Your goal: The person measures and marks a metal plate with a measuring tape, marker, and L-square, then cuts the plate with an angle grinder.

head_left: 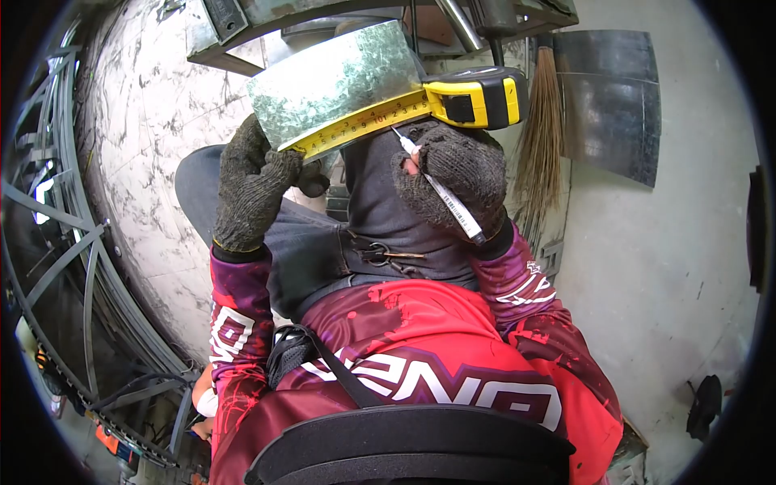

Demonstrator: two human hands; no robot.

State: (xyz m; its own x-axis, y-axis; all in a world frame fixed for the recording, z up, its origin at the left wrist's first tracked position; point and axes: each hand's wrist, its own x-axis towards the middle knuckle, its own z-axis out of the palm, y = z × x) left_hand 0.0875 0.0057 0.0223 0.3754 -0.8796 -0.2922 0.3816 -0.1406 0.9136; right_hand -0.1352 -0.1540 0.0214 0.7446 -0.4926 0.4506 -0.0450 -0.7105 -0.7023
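A shiny galvanized metal sheet (335, 77) lies tilted above my knees. Along its near edge runs the yellow blade (356, 125) of a tape measure, whose yellow and black case (485, 97) sits at the sheet's right end. My left hand (252, 182), in a dark knit glove, is closed at the sheet's lower left corner, by the end of the blade. My gloved right hand (461, 174) grips a white marker pen (451, 202), its tip pointing up toward the blade. That hand is just under the tape case; whether it also supports the case is hidden.
A metal bench edge (275, 24) spans the top. To the right, a straw broom (543, 129) hangs beside a dark metal sheet (614, 105). Metal frames and long bars (81, 234) line the left side. A black object (705, 406) lies at lower right.
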